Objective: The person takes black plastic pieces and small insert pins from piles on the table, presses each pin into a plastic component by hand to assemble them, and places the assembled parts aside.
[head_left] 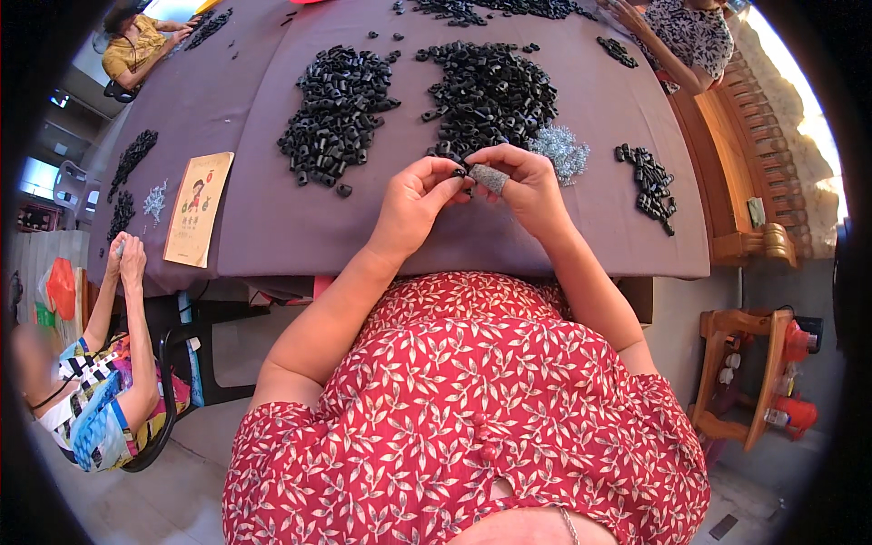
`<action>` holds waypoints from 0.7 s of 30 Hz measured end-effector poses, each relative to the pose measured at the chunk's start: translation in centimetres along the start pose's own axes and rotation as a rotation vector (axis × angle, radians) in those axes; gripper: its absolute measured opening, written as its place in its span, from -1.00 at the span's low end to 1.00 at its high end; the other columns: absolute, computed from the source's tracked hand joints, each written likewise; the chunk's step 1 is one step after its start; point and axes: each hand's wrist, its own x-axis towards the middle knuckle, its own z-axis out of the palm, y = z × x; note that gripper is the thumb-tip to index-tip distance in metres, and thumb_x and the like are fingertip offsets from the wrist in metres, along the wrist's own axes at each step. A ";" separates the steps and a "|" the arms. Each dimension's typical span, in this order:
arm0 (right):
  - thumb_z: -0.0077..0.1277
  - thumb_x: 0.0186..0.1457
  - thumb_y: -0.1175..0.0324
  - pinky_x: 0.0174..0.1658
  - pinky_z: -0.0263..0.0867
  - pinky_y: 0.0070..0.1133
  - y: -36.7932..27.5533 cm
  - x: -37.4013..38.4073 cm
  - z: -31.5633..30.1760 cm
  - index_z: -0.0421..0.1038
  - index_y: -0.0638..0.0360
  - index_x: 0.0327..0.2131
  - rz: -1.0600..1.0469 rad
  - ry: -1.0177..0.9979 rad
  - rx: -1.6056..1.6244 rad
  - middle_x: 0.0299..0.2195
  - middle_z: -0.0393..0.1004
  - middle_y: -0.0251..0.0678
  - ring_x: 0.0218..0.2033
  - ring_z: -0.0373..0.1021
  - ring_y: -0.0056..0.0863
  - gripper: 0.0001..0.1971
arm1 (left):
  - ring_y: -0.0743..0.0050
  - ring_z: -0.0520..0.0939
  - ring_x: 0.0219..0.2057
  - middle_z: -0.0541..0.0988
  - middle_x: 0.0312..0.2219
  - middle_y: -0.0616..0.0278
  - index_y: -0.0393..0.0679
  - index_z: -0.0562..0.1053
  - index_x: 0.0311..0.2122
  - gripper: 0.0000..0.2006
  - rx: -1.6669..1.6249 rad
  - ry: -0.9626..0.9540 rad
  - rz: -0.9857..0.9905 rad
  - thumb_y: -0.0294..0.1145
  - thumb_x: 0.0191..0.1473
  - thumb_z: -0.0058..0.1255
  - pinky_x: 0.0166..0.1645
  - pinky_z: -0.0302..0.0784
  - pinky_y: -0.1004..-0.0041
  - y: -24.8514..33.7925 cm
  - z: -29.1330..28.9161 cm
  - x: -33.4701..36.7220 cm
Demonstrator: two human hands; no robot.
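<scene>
My left hand and my right hand meet above the near part of a table covered in purple-grey cloth. Both pinch one small black plastic part between their fingertips. A grey cover sits on my right thumb. Just beyond the hands lies a big heap of the same black parts, with a second heap to its left. A small pile of shiny metal pieces rests right beside my right hand.
A short row of black parts lies at the right. A yellow booklet lies at the left edge. Other people work at the left, far left and far right. A wooden stool stands on the right.
</scene>
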 end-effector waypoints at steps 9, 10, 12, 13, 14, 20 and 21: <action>0.04 0.14 0.57 -0.36 0.36 -0.75 0.0 0.0 -0.4 0.53 0.27 -0.17 0.058 -0.020 0.015 -0.41 0.56 -0.40 -0.45 0.42 -0.74 -0.82 | 0.54 0.63 -0.23 0.60 -0.26 0.23 -0.31 0.44 -0.11 -0.84 0.047 -0.002 -0.008 -0.55 0.20 0.01 -0.12 0.58 0.55 0.1 0.2 -0.1; 0.04 0.14 0.57 -0.36 0.36 -0.75 0.0 0.0 -0.4 0.53 0.27 -0.17 0.058 -0.021 0.014 -0.41 0.56 -0.40 -0.45 0.42 -0.74 -0.82 | 0.54 0.63 -0.23 0.60 -0.26 0.23 -0.31 0.44 -0.11 -0.84 0.046 -0.002 -0.007 -0.55 0.20 0.01 -0.12 0.58 0.55 0.1 0.2 -0.1; 0.05 0.14 0.56 -0.36 0.37 -0.74 0.2 0.1 -0.6 0.53 0.28 -0.17 0.036 -0.026 0.023 -0.41 0.55 -0.40 -0.45 0.42 -0.73 -0.82 | 0.54 0.64 -0.23 0.60 -0.25 0.23 -0.31 0.45 -0.11 -0.84 0.048 -0.020 -0.005 -0.55 0.20 0.01 -0.12 0.58 0.55 0.2 0.3 -0.1; 0.05 0.14 0.56 -0.36 0.37 -0.74 0.3 0.1 -0.5 0.53 0.28 -0.17 0.036 -0.027 0.023 -0.41 0.55 -0.40 -0.45 0.42 -0.73 -0.82 | 0.54 0.64 -0.23 0.60 -0.25 0.23 -0.31 0.45 -0.11 -0.84 0.048 -0.019 -0.004 -0.55 0.20 0.01 -0.12 0.58 0.55 0.2 0.3 -0.2; 0.06 0.14 0.56 -0.35 0.37 -0.74 0.4 0.1 -0.5 0.53 0.28 -0.17 0.028 -0.030 0.011 -0.41 0.55 -0.41 -0.44 0.42 -0.73 -0.83 | 0.54 0.63 -0.23 0.60 -0.25 0.23 -0.31 0.45 -0.11 -0.84 0.054 -0.024 -0.001 -0.55 0.20 0.01 -0.12 0.58 0.55 0.2 0.3 -0.2; 0.09 0.13 0.54 -0.35 0.36 -0.74 0.9 0.2 -0.4 0.54 0.29 -0.18 0.003 -0.034 -0.025 -0.41 0.55 -0.41 -0.44 0.41 -0.74 -0.83 | 0.57 0.63 -0.26 0.62 -0.28 0.24 -0.30 0.47 -0.14 -0.85 0.072 -0.033 -0.002 -0.53 0.21 0.01 -0.15 0.57 0.56 0.0 0.2 -0.2; 0.09 0.12 0.54 -0.36 0.35 -0.73 0.9 0.1 -0.3 0.54 0.29 -0.18 -0.007 -0.031 -0.039 -0.40 0.56 -0.40 -0.45 0.40 -0.73 -0.82 | 0.57 0.63 -0.26 0.62 -0.29 0.24 -0.30 0.48 -0.14 -0.86 0.071 -0.034 -0.007 -0.52 0.21 0.02 -0.16 0.57 0.56 0.1 0.2 -0.2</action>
